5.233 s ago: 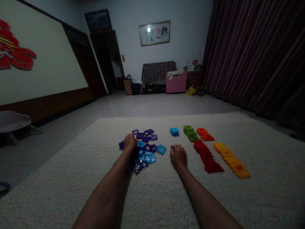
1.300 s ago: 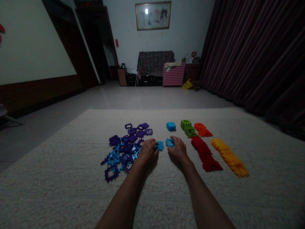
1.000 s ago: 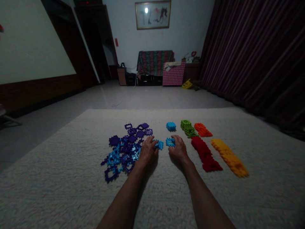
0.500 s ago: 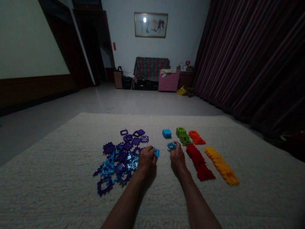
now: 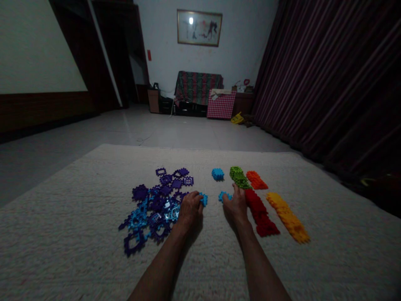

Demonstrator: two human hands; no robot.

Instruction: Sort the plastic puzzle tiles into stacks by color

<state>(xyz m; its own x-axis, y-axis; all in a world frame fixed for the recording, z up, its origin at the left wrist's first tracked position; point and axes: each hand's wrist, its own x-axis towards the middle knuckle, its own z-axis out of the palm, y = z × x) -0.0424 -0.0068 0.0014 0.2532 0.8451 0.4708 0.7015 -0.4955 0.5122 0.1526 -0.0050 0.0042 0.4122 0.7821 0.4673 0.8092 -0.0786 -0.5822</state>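
My left hand (image 5: pixel 191 211) is closed on a light blue notched plastic piece (image 5: pixel 204 199) at its fingertips, at the right edge of a mixed pile. Another light blue notched piece (image 5: pixel 224 196) lies on the mat by the thumb of my right hand (image 5: pixel 235 205). That hand's fingers are spread apart, and its fingertips sit just short of the green pieces. Left of my hands, purple notched pieces (image 5: pixel 140 192) and blue ones (image 5: pixel 138 218) lie jumbled together. A small stack of light blue pieces (image 5: pixel 217 174) stands beyond, between the two hands.
Right of my right hand run rows of overlapping pieces: green (image 5: pixel 239 177), orange (image 5: pixel 257 180), red (image 5: pixel 261 217) and yellow (image 5: pixel 288 217). All rest on a cream textured mat (image 5: pixel 94 251). A checked cloth (image 5: pixel 221 104) and a dark curtain (image 5: pixel 300 75) are farther off.
My right hand has let go of its light blue piece and spread its fingers, the piece now lying by the thumb. My left hand stays on its piece. The view has shifted slightly.
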